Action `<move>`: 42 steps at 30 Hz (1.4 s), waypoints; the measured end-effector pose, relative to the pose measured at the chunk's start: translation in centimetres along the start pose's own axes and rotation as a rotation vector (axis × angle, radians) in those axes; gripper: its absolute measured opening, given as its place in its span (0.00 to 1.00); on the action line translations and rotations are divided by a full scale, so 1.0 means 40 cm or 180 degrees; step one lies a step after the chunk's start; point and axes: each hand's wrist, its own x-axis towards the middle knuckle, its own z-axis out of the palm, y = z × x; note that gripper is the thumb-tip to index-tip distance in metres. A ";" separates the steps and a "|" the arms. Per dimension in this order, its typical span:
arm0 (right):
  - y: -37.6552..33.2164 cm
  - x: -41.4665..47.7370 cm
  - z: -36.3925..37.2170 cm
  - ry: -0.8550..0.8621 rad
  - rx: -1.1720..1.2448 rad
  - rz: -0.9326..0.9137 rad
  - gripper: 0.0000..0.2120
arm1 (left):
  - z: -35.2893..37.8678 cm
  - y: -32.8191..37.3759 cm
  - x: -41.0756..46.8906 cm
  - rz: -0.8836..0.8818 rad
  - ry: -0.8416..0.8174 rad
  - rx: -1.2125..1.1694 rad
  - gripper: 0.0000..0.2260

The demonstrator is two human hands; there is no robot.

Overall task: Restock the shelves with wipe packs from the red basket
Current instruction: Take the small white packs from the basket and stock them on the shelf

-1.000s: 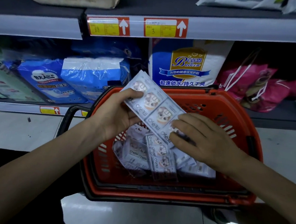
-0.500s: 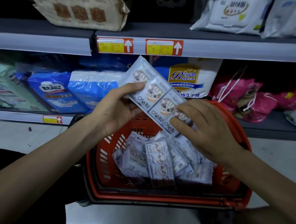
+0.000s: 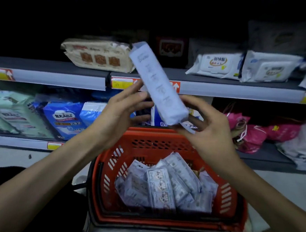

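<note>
A long white strip of wipe packs [image 3: 156, 85] is held up tilted, its top end in front of the middle shelf [image 3: 223, 88]. My right hand [image 3: 207, 130] grips the strip's lower end. My left hand [image 3: 125, 110] touches the strip's left edge with fairly straight fingers; motion blur hides the exact contact. Below my hands the red basket [image 3: 165, 134] stands on the floor. Several more wipe packs [image 3: 165, 185] lie loose in it.
On the middle shelf lie a beige pack [image 3: 98, 56] at left and white wipe packs [image 3: 215, 66] at right, with a dark gap between them. The lower shelf holds blue packs [image 3: 63, 118] and pink bags [image 3: 252, 132]. Price tags line the shelf edges.
Both hands lifted the strip out of the basket and up toward the middle shelf, turning it more upright. My left hand's grip has loosened to straight fingers. The view tilted upward.
</note>
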 end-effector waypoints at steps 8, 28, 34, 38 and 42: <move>-0.130 0.104 0.008 0.0440 0.1204 0.0353 0.25 | 0.024 0.140 -0.003 0.1084 0.0010 0.1247 0.46; -0.305 0.412 0.011 0.0300 0.0555 -0.0563 0.16 | -0.022 0.480 0.160 0.1772 -0.0028 0.1866 0.45; -0.308 0.580 0.073 0.0627 0.0313 -0.0791 0.13 | -0.056 0.574 0.253 0.1933 0.0099 0.1839 0.32; -0.292 0.720 0.129 0.0948 0.0158 -0.0677 0.16 | -0.089 0.618 0.329 0.1782 0.0483 0.1644 0.32; -0.302 0.849 0.178 0.1193 0.0153 -0.0552 0.17 | -0.139 0.663 0.441 0.1786 0.0905 0.1582 0.27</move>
